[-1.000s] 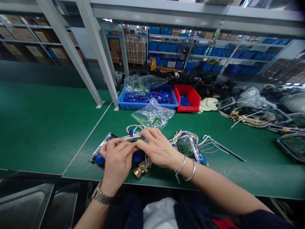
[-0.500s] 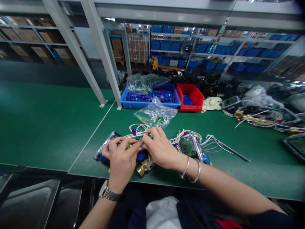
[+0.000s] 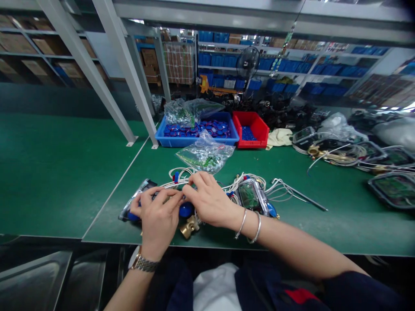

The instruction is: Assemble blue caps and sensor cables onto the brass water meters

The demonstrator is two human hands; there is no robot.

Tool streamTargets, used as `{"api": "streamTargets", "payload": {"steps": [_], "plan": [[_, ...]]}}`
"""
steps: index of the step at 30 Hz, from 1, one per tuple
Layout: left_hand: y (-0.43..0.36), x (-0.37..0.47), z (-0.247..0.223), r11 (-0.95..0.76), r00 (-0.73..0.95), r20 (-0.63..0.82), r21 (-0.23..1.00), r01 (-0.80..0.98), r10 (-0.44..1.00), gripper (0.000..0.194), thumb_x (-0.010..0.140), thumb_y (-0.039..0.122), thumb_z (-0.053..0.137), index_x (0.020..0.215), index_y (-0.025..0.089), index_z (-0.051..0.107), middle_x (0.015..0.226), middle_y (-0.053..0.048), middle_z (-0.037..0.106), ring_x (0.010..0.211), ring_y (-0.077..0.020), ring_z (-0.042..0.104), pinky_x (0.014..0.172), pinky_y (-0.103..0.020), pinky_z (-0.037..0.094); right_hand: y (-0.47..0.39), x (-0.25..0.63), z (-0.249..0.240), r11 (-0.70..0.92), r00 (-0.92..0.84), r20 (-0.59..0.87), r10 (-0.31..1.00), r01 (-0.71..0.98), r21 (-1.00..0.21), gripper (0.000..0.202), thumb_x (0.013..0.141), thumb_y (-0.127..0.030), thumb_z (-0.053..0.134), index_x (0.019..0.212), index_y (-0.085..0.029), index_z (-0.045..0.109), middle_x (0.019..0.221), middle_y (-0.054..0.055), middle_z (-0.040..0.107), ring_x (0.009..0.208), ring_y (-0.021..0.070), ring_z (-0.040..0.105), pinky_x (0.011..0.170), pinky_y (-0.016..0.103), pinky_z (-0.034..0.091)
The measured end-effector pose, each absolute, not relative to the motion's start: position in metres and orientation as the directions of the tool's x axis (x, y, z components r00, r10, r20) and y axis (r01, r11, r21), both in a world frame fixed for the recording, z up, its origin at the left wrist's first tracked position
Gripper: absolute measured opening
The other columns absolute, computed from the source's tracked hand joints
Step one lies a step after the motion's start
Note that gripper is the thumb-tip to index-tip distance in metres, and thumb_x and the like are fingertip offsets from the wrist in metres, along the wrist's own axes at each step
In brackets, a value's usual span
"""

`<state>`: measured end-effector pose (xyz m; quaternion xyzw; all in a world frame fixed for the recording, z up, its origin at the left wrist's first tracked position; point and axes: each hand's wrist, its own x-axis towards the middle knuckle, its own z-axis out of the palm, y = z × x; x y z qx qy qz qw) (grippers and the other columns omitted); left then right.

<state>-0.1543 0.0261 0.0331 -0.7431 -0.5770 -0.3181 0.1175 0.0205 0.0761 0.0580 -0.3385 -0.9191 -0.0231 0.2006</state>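
Observation:
My left hand (image 3: 159,214) and my right hand (image 3: 209,198) meet over a meter unit (image 3: 138,201) with a clear cover, which lies near the bench's front edge. Fingers of both hands are closed in a pinch around a small part between them, too hidden to name. Below the fingertips sit a brass fitting (image 3: 189,227) and a round blue cap (image 3: 186,210). Behind the hands runs a coil of white cable (image 3: 181,172) with a blue and red tag. To the right of my right hand rests a second unit (image 3: 249,195) with a green circuit board under its clear cover.
A blue tray (image 3: 194,141) of blue discs and a red bin (image 3: 253,129) stand behind. A plastic bag (image 3: 207,157) of small metal parts lies before them. Metal probes (image 3: 301,194) and more meter units (image 3: 394,190) are to the right. A frame post (image 3: 129,73) rises at left.
The whole view has shifted slightly, so things appear further left. Both hands stay together over the same unit, with their fingers still pinched.

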Motion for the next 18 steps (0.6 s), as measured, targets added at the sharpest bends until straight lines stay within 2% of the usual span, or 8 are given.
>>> {"api": "streamTargets", "payload": {"steps": [2,6,9,13,14,18], "plan": [[0.028,-0.154,0.032,-0.305,0.120,0.627,0.196,0.932,0.770,0.009,0.088,0.022,0.070,0.090,0.028,0.077,0.094,-0.001,0.077,0.103,-0.0297,0.053,0.093,-0.053,0.033,0.078,0.020,0.057,0.776,-0.700,0.387,0.600,0.627,-0.070,0.010,0.096,-0.020,0.054,0.101,-0.021,0.062,0.109,0.010,0.055,0.107,0.0274,0.040,0.090,0.042,0.039],[0.026,-0.147,0.029,-0.274,0.072,0.711,0.174,0.946,0.700,0.006,0.087,0.023,0.072,0.084,0.027,0.076,0.085,-0.001,0.077,0.097,-0.0282,0.056,0.093,-0.052,0.034,0.075,0.012,0.051,0.700,-0.608,0.383,0.696,0.693,-0.171,0.010,0.097,-0.026,0.057,0.090,-0.021,0.062,0.100,0.007,0.056,0.103,0.0262,0.042,0.085,0.040,0.039],[0.023,-0.146,0.029,-0.275,0.072,0.689,0.188,0.943,0.721,0.007,0.087,0.026,0.072,0.092,0.027,0.077,0.090,-0.002,0.076,0.092,-0.0262,0.059,0.094,-0.051,0.035,0.073,0.017,0.061,0.711,-0.635,0.344,0.692,0.682,-0.172,0.012,0.099,-0.027,0.054,0.096,-0.019,0.063,0.104,0.009,0.059,0.103,0.0264,0.044,0.086,0.040,0.040],[0.015,-0.148,0.031,-0.312,0.108,0.656,0.203,0.928,0.747,0.037,0.088,0.025,0.068,0.125,0.029,0.067,0.108,-0.004,0.075,0.102,-0.0256,0.064,0.106,-0.052,0.034,0.088,0.070,0.089,0.713,-0.651,0.291,0.701,0.652,-0.259,0.030,0.101,-0.037,0.054,0.123,-0.018,0.058,0.124,0.012,0.059,0.114,0.0264,0.049,0.097,0.043,0.040],[0.013,-0.147,0.030,-0.329,0.119,0.648,0.213,0.920,0.752,0.045,0.088,0.025,0.068,0.132,0.029,0.062,0.114,-0.005,0.073,0.108,-0.0263,0.064,0.110,-0.053,0.032,0.095,0.092,0.093,0.681,-0.628,0.263,0.732,0.675,-0.284,0.029,0.101,-0.037,0.052,0.124,-0.019,0.059,0.125,0.011,0.060,0.116,0.0264,0.051,0.099,0.044,0.040],[0.009,-0.140,0.025,-0.386,0.192,0.582,0.229,0.894,0.790,0.065,0.084,0.037,0.070,0.144,0.025,0.050,0.136,-0.009,0.065,0.129,-0.0329,0.055,0.120,-0.059,0.019,0.117,0.184,0.080,0.485,-0.496,0.082,0.864,0.779,-0.397,0.031,0.104,-0.038,0.043,0.109,-0.021,0.069,0.109,0.009,0.069,0.103,0.0239,0.062,0.096,0.043,0.044]]}}
